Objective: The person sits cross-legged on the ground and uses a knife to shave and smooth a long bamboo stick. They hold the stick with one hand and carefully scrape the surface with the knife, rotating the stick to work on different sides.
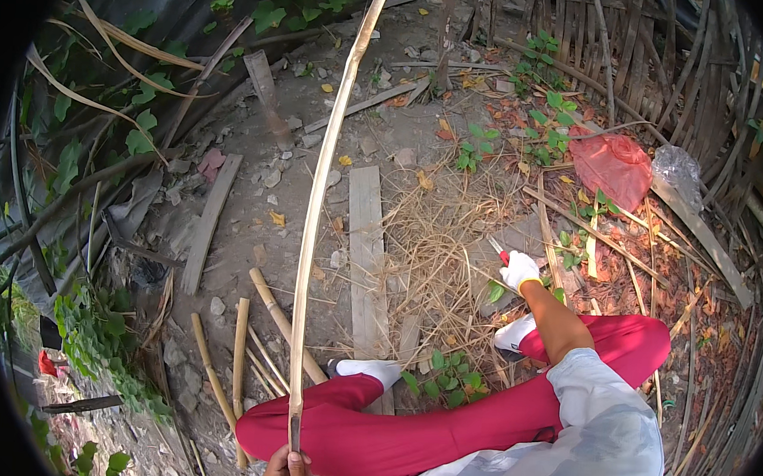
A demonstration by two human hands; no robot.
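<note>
My left hand [289, 473], bare, is closed around the lower end of a long split bamboo strip [315, 207], with the thumb on top. The strip stands out ahead of me, its pale inner side showing, bent slightly near the far end. Out to the right, my right hand [521, 271] wears a white glove and grips a knife [506, 257] with a red handle. Its short blade points forward and left, well apart from the strip. Below it lies a heap of thin bamboo shavings [434, 250].
Several bamboo pieces [240, 352] lie by my left knee. Flat boards [365, 246] rest on the dirt ahead. A red plastic bag [610, 168] and a clear one [679, 175] lie at the right, before a stick fence [668, 63]. Leafy vines [109, 334] grow at the left.
</note>
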